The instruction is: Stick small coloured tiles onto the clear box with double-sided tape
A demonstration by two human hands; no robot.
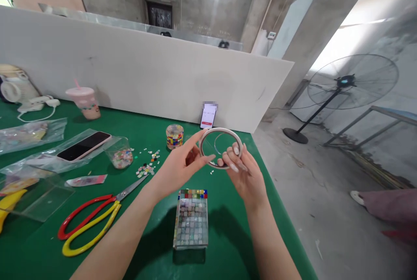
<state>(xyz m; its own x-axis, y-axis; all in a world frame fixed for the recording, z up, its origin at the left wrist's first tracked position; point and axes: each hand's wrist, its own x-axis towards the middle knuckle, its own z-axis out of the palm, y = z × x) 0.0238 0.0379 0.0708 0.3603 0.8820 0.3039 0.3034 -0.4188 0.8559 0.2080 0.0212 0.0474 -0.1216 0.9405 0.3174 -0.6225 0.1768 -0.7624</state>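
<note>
A roll of tape (224, 130), thin and ring-shaped with a pale outer edge, is raised above the green table between both my hands. My left hand (182, 158) grips its left side, thumb reaching across the opening. Fingers of my right hand (244, 171) curl round the lower right of the ring. Below my hands stands a box covered in small mosaic tiles (191, 221), silvery on the front with a coloured band along its top. Just left of the roll and farther back is a round cup with coloured mosaic bands (174, 137).
Red-and-yellow scissors (109, 208) lie at left, near loose tiles (148, 167) and a plastic cup of tiles (121, 158). Behind are a phone (84, 146), a pink drink cup (85, 102) and an upright phone (209, 115) against the white partition (146, 71).
</note>
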